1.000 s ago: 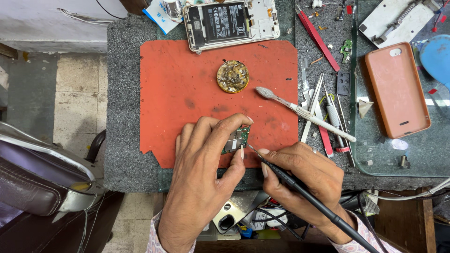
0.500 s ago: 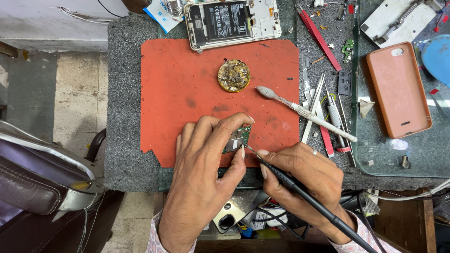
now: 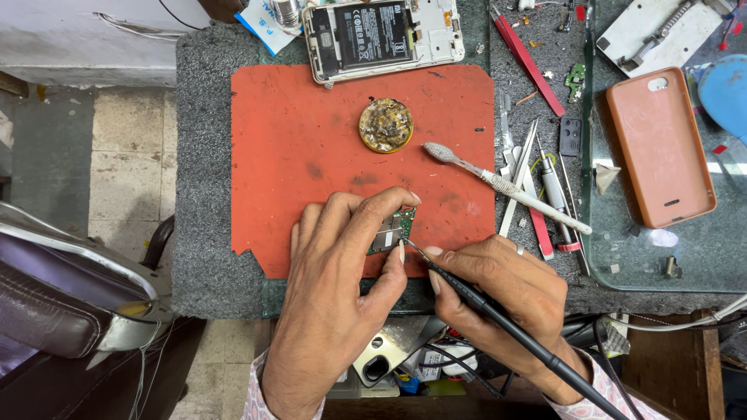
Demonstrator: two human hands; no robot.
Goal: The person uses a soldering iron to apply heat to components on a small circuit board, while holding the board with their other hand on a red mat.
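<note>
The left hand (image 3: 342, 288) is pinching a small green circuit board (image 3: 393, 231) between its thumb and curled fingers (image 3: 373, 204), holding it against the near edge of the orange work mat (image 3: 311, 132); most of the board is lying hidden under those fingers, so only its right-hand strip is showing. The right hand (image 3: 506, 288) is gripping a black soldering iron (image 3: 498, 315) pen-fashion, its fingers pressed together around the shaft, and the thin tip is touching the board's lower right corner; the iron's handle is running off the bottom edge of the view. Farther up the mat, a round tin of brownish flux (image 3: 386, 124) is sitting well apart from both hands, and a white toothbrush (image 3: 506, 187) is lying across the mat's right edge, its head on the mat. An opened phone (image 3: 385, 35) with its battery exposed is lying at the far edge, partly cut off at the top. To the right, on the grey tabletop (image 3: 202, 155), tweezers and small tools (image 3: 545, 187) are crowding together and are hard to tell apart, beside an orange phone case (image 3: 661, 148) on a glass sheet. A second phone (image 3: 381, 358) is peeking out below the tabletop, largely covered by the wrists.
</note>
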